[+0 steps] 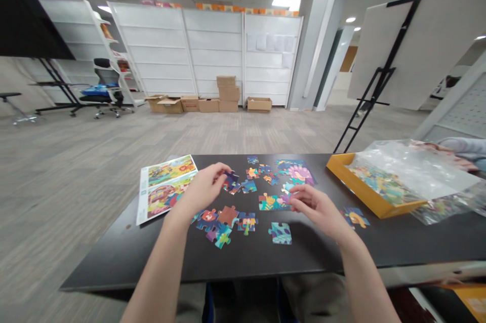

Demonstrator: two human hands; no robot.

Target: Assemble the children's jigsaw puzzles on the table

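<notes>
My left hand (207, 186) is closed in a pinch on a dark blue puzzle piece (231, 178), above several loose pieces. My right hand (315, 207) has its fingers curled together around a pale teal puzzle piece (287, 188), beside a joined strip of pieces (270, 202). Part of what it grips is hidden by the fingers. A joined corner section with a pink shell-like shape (298, 171) lies farther back. Nearer me are a cluster of pieces (228, 215) and a single teal patterned piece (280, 233). More pieces (356, 217) lie partly behind my right wrist.
A printed picture sheet (142, 204) lies on the left of the black table (125, 257). An orange box (364, 194) at right holds many pieces and clear plastic bags (413, 176). Beyond the table stand cardboard boxes (228, 94), an office chair (104, 85) and a board on a black stand (379, 80).
</notes>
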